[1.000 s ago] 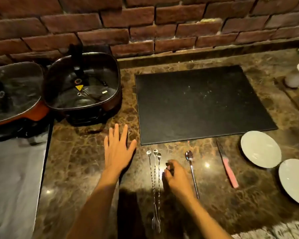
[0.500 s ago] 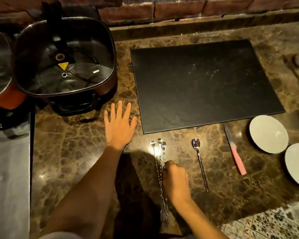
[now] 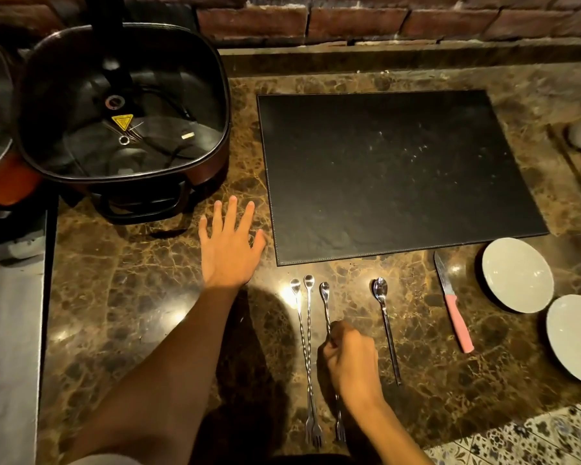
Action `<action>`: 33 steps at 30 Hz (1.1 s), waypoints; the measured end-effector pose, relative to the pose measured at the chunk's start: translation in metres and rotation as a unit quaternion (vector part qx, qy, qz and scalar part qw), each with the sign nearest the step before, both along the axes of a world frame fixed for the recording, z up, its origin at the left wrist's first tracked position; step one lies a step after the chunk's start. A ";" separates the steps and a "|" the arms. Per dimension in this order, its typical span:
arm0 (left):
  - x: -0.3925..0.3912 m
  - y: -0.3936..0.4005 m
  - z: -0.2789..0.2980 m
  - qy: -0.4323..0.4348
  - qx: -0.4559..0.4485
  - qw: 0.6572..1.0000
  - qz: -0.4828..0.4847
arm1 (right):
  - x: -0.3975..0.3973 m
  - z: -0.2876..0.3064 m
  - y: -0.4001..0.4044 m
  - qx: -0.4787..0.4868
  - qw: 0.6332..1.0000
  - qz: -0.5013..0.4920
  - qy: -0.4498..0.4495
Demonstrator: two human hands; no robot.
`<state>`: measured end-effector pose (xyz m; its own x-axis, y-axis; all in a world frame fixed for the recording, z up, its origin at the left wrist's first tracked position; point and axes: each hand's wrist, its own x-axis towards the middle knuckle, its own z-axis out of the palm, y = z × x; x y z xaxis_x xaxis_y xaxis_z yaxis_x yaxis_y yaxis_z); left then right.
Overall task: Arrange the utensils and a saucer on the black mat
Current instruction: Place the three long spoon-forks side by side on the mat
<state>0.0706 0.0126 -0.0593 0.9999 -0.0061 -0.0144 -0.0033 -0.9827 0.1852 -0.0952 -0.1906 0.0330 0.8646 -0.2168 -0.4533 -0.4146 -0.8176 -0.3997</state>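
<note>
While right hand [image 3: 351, 362] grip pinches twisted bar spoon [image 3: 326, 307], bowl toward mat [image 3: 399, 176], fork end nearest.

Black mat [image 3: 399, 176] on brown-veined marble surface [image 3: 131, 280]; pink-handled knife [image 3: 458, 322], pale grey saucers [image 3: 517, 275], red brick wall [image 3: 383, 18].

Marble counter [image 3: 141, 297]: black mat [image 3: 393, 176], bar spoons [image 3: 304, 347], knife [image 3: 453, 307], saucers [image 3: 517, 275], pot [image 3: 125, 105].

Mat [image 3: 399, 172] behind utensils [image 3: 309, 347]; saucers [image 3: 517, 275] R.
</note>
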 end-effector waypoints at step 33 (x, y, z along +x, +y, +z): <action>0.001 -0.003 0.000 -0.039 0.011 0.999 0.025 | 0.281 -0.018 -0.015 -0.029 0.996 -0.002 -0.084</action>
<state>0.0712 0.0095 -0.0593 0.9970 0.0442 0.0633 0.0333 -0.9859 0.1640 0.1862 -0.2055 0.0146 0.9263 -0.2416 -0.2892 -0.3490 -0.8395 -0.4164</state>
